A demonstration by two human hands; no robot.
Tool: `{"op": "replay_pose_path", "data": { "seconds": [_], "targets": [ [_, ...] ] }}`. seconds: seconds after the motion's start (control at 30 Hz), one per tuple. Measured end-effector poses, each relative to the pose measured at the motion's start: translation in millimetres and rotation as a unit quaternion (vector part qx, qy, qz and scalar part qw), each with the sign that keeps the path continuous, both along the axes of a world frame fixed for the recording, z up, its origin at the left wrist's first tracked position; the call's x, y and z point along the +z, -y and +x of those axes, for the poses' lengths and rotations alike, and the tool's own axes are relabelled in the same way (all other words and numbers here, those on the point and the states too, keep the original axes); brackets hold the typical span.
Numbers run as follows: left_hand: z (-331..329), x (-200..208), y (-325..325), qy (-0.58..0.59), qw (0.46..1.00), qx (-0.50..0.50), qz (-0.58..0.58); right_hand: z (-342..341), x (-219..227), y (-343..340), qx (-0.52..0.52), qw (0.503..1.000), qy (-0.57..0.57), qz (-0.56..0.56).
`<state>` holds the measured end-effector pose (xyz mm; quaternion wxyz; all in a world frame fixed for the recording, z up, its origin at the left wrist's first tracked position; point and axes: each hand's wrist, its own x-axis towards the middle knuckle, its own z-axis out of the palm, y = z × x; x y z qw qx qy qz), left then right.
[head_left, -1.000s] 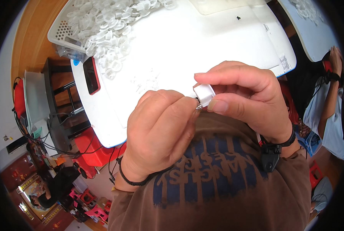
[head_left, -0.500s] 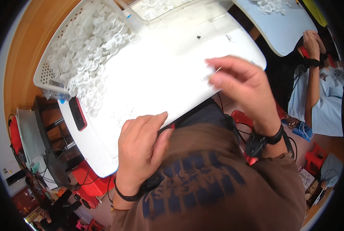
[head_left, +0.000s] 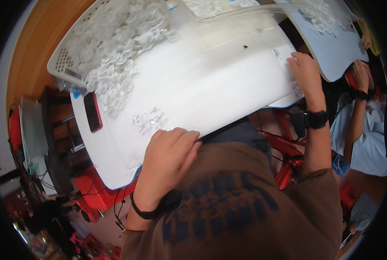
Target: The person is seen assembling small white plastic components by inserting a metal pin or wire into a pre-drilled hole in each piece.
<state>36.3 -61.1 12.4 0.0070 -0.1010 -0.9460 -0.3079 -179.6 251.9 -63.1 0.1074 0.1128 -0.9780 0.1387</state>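
My left hand rests with curled fingers on the near edge of the white table, just below a small heap of clear plastic bits. Whether anything is inside its fingers is hidden. My right hand is stretched out to the table's right edge, fingers spread flat on the surface next to a few small clear pieces. A black watch is on that wrist, and a black band circles the left wrist.
A white perforated basket spills several white caps across the table's left part. A phone in a red case lies beside them. A clear container stands at the back. Another person sits at a light-blue table.
My hands have parted: they held a small white piece together at my chest, then the right hand reached out to the table's right edge and the left dropped to the near edge.
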Motion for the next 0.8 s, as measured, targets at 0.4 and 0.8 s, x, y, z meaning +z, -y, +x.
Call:
{"op": "replay_pose_path", "data": {
  "seconds": [0.4, 0.8],
  "targets": [
    [10.9, -16.0, 23.0, -0.008, 1.000, 0.012, 0.012, 14.4, 37.2, 32.1, 0.078, 0.997, -0.022, -0.008],
    [1.1, -56.1, 62.5, -0.023, 0.971, 0.239, -0.010, 2.3, 125.7, 168.3, 0.172, 0.873, -0.452, -0.062]
  ]
}}
